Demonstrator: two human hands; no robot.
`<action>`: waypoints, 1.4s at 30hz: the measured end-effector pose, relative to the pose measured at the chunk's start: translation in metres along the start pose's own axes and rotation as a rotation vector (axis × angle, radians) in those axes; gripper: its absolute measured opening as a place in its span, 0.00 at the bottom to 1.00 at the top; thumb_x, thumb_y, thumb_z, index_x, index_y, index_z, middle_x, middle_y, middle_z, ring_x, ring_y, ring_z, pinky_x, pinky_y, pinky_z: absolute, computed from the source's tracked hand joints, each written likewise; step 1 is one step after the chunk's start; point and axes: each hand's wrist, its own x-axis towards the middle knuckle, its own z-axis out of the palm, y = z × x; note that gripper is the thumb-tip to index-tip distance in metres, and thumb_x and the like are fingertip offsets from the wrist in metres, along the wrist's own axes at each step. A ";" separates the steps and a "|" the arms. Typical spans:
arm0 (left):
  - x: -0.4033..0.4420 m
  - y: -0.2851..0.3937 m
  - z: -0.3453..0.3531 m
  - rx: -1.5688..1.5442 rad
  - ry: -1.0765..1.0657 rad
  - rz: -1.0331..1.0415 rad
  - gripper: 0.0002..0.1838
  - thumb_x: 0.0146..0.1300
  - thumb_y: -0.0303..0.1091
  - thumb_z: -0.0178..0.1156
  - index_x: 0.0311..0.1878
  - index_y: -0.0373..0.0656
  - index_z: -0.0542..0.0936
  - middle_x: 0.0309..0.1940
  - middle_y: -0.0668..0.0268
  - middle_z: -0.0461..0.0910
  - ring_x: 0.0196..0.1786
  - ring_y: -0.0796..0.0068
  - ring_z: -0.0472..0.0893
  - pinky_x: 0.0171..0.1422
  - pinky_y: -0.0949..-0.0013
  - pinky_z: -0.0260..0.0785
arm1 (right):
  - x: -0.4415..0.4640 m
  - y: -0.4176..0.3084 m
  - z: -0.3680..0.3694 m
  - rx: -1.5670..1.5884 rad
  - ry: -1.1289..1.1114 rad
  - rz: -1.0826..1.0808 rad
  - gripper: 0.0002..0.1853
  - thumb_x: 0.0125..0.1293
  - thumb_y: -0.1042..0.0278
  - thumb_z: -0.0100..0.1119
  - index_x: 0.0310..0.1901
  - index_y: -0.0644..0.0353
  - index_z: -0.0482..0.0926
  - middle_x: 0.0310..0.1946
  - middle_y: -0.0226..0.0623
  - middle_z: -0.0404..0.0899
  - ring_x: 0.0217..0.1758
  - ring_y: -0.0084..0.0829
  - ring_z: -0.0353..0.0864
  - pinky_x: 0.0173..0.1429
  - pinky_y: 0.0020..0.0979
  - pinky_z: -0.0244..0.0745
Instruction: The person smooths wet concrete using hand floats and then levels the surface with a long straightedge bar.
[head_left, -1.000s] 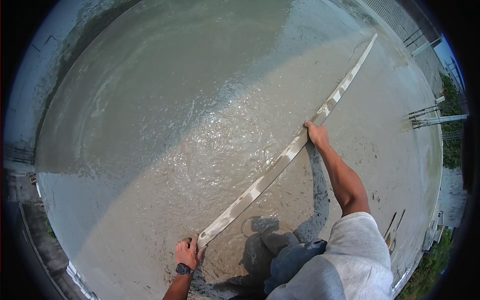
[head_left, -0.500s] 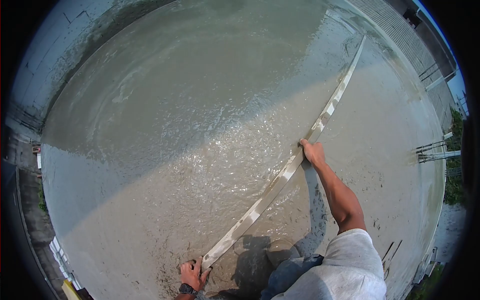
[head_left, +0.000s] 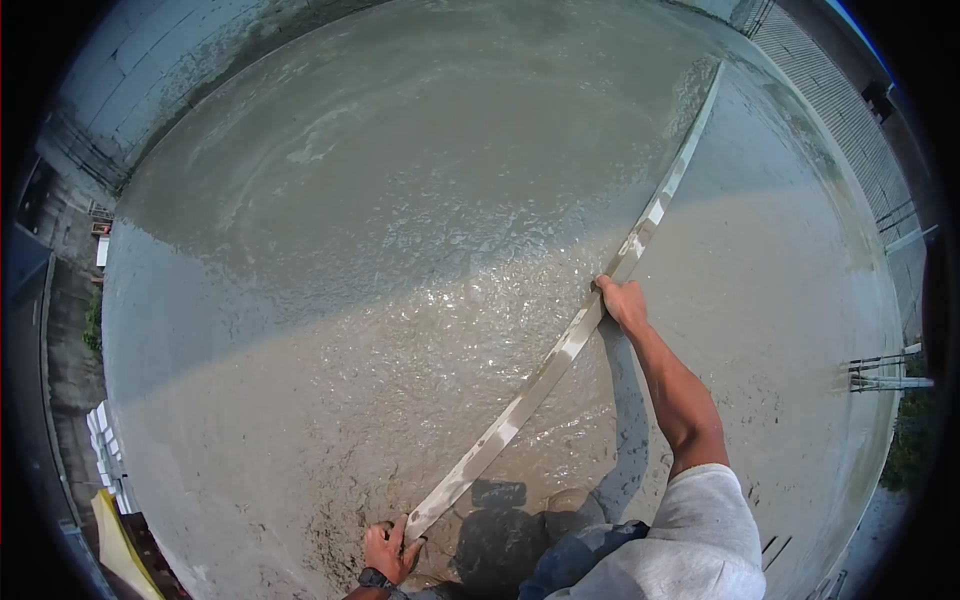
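A long, straight screed bar [head_left: 545,380], smeared with wet cement, lies diagonally over the wet concrete [head_left: 420,330]. My left hand [head_left: 390,553], with a dark watch on its wrist, grips the bar's near end between thumb and fingers. Farther along, near the middle of the bar, my right hand [head_left: 624,302] is closed around it, the thumb on top. The bar's far end reaches toward the upper right. The concrete looks rough and glossy left of the bar and smoother to its right.
A block wall [head_left: 150,75] borders the slab at upper left. Rebar ends [head_left: 885,375] stick out at the right edge, and more thin rods [head_left: 775,550] stand near my right side. White pieces [head_left: 105,445] and a yellow-edged object [head_left: 120,545] are at lower left.
My view has turned a little, so the walls and rebar sit differently in it. Both hands keep hold of the screed bar, whose far end has swung slightly leftward in view.
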 end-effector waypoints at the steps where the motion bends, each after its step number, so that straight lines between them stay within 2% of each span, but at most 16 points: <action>1: 0.002 0.000 0.000 -0.006 0.002 -0.013 0.34 0.60 0.49 0.71 0.66 0.43 0.76 0.44 0.51 0.72 0.45 0.52 0.70 0.51 0.51 0.64 | 0.005 -0.007 0.005 -0.002 0.000 -0.019 0.40 0.56 0.39 0.62 0.43 0.84 0.82 0.42 0.72 0.82 0.51 0.61 0.85 0.58 0.47 0.76; 8: -0.004 0.000 -0.004 -0.033 0.054 -0.066 0.34 0.60 0.48 0.71 0.66 0.44 0.76 0.45 0.50 0.72 0.46 0.51 0.71 0.52 0.51 0.64 | 0.008 -0.058 0.032 -0.009 -0.047 -0.084 0.40 0.56 0.39 0.62 0.45 0.82 0.82 0.45 0.71 0.82 0.52 0.60 0.85 0.59 0.46 0.76; 11: -0.005 -0.005 -0.001 -0.052 0.087 -0.085 0.34 0.59 0.48 0.72 0.66 0.43 0.76 0.45 0.50 0.71 0.46 0.50 0.71 0.52 0.51 0.65 | 0.014 -0.073 0.048 -0.044 -0.048 -0.135 0.41 0.56 0.38 0.62 0.43 0.83 0.82 0.42 0.70 0.83 0.49 0.58 0.86 0.56 0.45 0.77; 20: -0.011 -0.004 -0.006 -0.063 0.164 -0.132 0.34 0.58 0.46 0.73 0.65 0.41 0.77 0.42 0.51 0.71 0.45 0.51 0.70 0.50 0.52 0.65 | 0.017 -0.117 0.084 -0.091 -0.088 -0.269 0.40 0.57 0.38 0.61 0.42 0.84 0.82 0.44 0.72 0.82 0.51 0.60 0.85 0.58 0.47 0.76; 23: -0.015 -0.001 -0.012 -0.068 0.155 -0.155 0.34 0.58 0.46 0.73 0.65 0.40 0.77 0.41 0.52 0.71 0.44 0.52 0.70 0.49 0.53 0.64 | 0.019 -0.129 0.097 -0.108 -0.113 -0.253 0.40 0.57 0.39 0.61 0.41 0.83 0.82 0.44 0.71 0.82 0.51 0.60 0.85 0.58 0.47 0.76; 26: -0.033 -0.005 -0.011 -0.076 0.137 -0.196 0.34 0.58 0.47 0.72 0.65 0.40 0.77 0.41 0.51 0.71 0.44 0.52 0.70 0.49 0.53 0.64 | 0.000 -0.140 0.104 -0.124 -0.184 -0.252 0.37 0.58 0.41 0.62 0.45 0.80 0.83 0.48 0.69 0.82 0.55 0.59 0.84 0.61 0.46 0.76; 32: -0.056 -0.018 0.002 -0.068 0.167 -0.275 0.34 0.58 0.47 0.72 0.66 0.41 0.76 0.40 0.51 0.71 0.45 0.51 0.70 0.50 0.52 0.65 | -0.030 -0.161 0.126 -0.101 -0.183 -0.315 0.38 0.57 0.40 0.62 0.42 0.81 0.83 0.43 0.69 0.84 0.50 0.57 0.86 0.57 0.46 0.77; 42: -0.092 -0.023 -0.001 -0.100 0.175 -0.358 0.34 0.57 0.45 0.71 0.66 0.40 0.77 0.40 0.52 0.71 0.45 0.51 0.71 0.50 0.53 0.65 | -0.071 -0.180 0.162 -0.118 -0.221 -0.433 0.36 0.59 0.40 0.61 0.43 0.78 0.84 0.43 0.67 0.84 0.51 0.57 0.86 0.57 0.46 0.77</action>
